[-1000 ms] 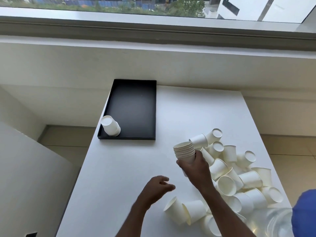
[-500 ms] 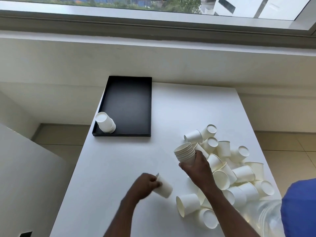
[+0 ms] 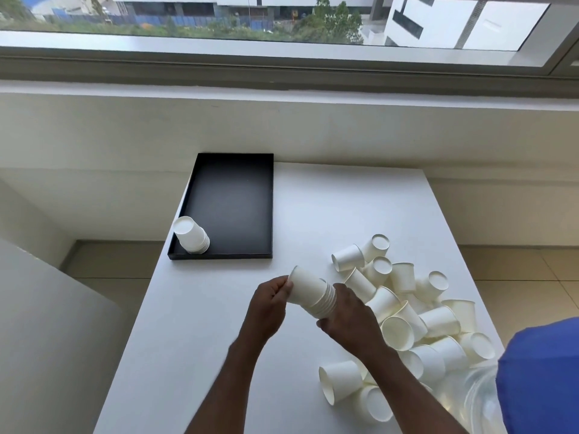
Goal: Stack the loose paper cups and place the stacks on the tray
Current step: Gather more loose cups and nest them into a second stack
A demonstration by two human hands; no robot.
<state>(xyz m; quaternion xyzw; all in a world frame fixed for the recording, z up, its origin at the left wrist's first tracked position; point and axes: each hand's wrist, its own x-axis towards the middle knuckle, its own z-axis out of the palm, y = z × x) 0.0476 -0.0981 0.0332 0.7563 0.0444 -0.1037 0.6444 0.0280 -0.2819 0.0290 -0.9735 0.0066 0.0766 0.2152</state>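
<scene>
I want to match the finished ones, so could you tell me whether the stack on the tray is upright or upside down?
Upside down: the stack of cups shows a closed base on top, with rims down on the black tray.

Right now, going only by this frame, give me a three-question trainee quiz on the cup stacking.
1. True or false: the black tray already holds one stack of cups.
2. Multiple choice: where does the loose pile of cups lie? A) on the tray B) on the table to the person's right C) on the floor
3. Fill in: the left hand holds a single cup at the end of the stack gripped by the ____ hand.

Key: 1 true; 2 B; 3 right.
</scene>
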